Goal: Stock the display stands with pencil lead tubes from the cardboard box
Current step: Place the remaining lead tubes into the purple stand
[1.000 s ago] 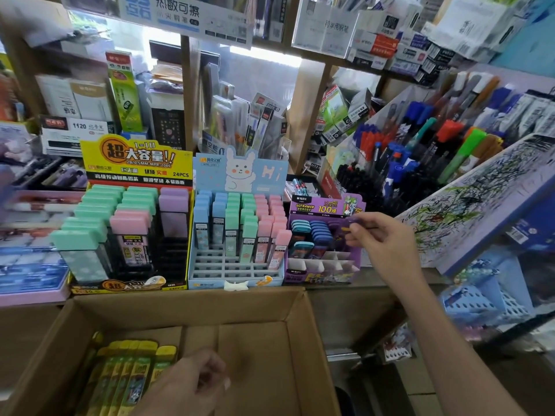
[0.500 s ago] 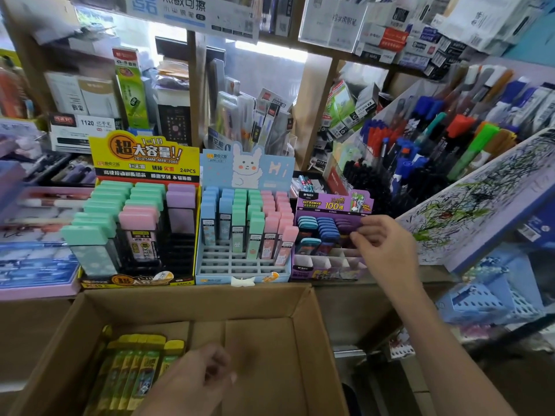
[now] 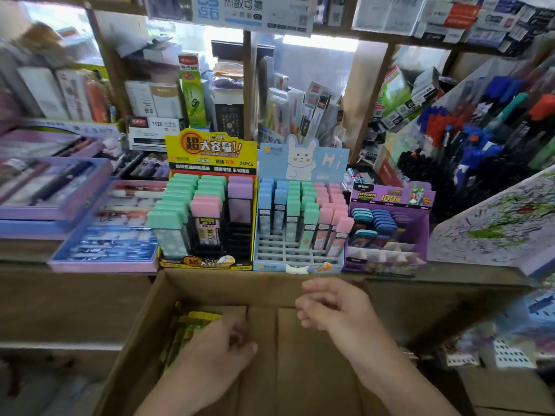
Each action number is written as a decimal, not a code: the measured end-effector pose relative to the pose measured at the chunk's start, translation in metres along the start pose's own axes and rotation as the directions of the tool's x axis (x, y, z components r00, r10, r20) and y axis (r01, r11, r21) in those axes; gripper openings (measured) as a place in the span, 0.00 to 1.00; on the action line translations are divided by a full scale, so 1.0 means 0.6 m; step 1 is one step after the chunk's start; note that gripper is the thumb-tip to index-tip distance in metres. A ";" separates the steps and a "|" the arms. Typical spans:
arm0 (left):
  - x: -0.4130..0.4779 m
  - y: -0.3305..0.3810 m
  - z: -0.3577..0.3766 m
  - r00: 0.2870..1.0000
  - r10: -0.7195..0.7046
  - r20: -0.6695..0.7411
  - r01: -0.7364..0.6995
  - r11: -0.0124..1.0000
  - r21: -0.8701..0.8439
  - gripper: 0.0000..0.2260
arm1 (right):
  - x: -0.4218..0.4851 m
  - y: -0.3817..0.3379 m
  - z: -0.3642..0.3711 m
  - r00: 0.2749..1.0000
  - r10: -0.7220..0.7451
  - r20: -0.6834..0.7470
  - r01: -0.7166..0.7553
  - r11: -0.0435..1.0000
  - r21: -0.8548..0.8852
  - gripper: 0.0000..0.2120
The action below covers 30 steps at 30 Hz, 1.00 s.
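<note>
- Our landmark is the open cardboard box (image 3: 228, 286) at the bottom centre; it sits below the shelf edge.
- Up and to the left of the box lie flat lilac trays (image 3: 54, 211) of pens, blurred.
- In the box's left rear corner lie the yellow-green lead tubes (image 3: 195, 321). They are slim, with yellow caps and greenish see-through bodies, packed side by side with their caps toward the shelf. The print on them is too blurred for us to read.
- Our left hand (image 3: 216, 355) is inside the box, palm down, over the near ends of those tubes. Its fingertips are hidden against them, so we cannot tell whether it grips one or only touches.
- Just behind the box's far wall, toward its left, stands the yellow stand (image 3: 210, 157). It holds mint, pink and lilac capped cases, and its front right slots are bare.
- Behind the middle of that far wall stands the blue stand (image 3: 300, 163) with a rabbit header. It holds blue, mint and pink capped tubes upright, and its front grid rows are bare.
- Our right hand (image 3: 333, 304) hangs over the box's right rear part, fingers loosely curled, with nothing in them that we can see.
- Behind the box's right rear corner is the purple stand (image 3: 390, 199), with blue and teal capped cases at its left rear.
- Far up and right of the box leans a pen rack (image 3: 480, 139).
</note>
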State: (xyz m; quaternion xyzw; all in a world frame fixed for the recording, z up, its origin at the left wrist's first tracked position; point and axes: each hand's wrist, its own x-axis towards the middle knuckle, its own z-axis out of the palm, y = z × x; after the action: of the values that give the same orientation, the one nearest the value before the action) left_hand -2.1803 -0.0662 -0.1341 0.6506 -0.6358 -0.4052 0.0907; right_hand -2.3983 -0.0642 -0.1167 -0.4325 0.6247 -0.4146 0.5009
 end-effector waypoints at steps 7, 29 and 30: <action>0.002 -0.068 -0.052 0.993 -0.114 -0.024 0.114 0.993 0.028 0.15 | 0.016 0.052 0.121 0.896 0.400 0.194 -0.406 0.914 -0.009 0.10; 0.022 -0.090 -0.006 0.950 -0.292 -0.112 0.281 0.954 -0.101 0.27 | 0.024 0.099 0.168 0.791 0.577 0.201 -0.603 0.792 0.100 0.07; 0.023 -0.090 -0.006 0.948 -0.300 -0.103 0.287 0.950 -0.123 0.27 | 0.024 0.100 0.168 0.793 0.574 0.201 -0.600 0.794 0.100 0.07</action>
State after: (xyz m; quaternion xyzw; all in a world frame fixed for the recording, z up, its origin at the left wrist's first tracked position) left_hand -2.1392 -0.0705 -0.1718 0.7554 -0.5028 -0.4076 0.1021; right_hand -2.3086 -0.0694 -0.1934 -0.2074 0.6508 -0.2500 0.6862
